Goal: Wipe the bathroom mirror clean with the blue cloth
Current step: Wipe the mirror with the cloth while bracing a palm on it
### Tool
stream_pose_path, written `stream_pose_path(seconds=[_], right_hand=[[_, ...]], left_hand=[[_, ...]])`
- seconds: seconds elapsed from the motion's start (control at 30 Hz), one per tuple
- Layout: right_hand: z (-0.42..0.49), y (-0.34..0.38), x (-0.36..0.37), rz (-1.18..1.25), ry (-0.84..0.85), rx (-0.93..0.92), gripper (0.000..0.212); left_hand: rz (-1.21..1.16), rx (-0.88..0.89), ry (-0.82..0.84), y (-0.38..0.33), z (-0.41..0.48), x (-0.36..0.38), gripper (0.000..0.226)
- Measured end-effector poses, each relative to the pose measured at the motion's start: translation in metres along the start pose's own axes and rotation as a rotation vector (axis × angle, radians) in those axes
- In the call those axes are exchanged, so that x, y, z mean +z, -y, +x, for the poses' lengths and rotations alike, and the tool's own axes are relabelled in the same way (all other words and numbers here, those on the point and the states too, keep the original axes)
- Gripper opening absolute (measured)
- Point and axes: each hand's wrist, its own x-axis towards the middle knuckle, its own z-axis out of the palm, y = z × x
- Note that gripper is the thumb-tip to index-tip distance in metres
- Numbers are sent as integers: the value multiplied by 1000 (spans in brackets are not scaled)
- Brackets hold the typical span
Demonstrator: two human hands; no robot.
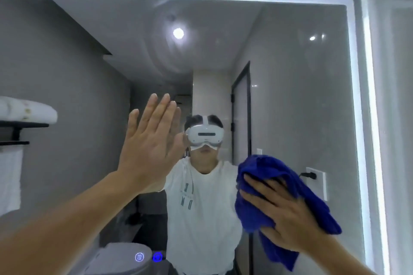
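The bathroom mirror fills the view, edged by a lit white strip along its top and right side. My right hand presses the blue cloth flat against the glass at the lower right, fingers spread over it; part of the cloth hangs down below the hand. My left hand is held up flat near the middle of the mirror, fingers together, palm toward the glass, holding nothing. Whether it touches the glass I cannot tell.
The mirror reflects a person in a white shirt and headset. Two glowing touch icons sit on the glass near its bottom edge. Reflected at left are folded towels on a black rack. A white wall borders the mirror's right side.
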Motion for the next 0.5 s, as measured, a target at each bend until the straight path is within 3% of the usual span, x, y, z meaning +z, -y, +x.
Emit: stream_pose_path(seconds=[0.17,0.23,0.37,0.5], right_hand=[[77,-36,-31,117,-257,596,62],[117,-27,-34,127,-287,699,63],[141,24,-16,84,-250,503,66],[96,65,13,70,-159,246,64]], left_hand=[[-32,-83,-6,5,-21,-23,67],[-44,-109,1,3,-27,-32,69],[-45,-151,63,7,-39,-38,73],[-48,-157,92,4,-57,-28,69]])
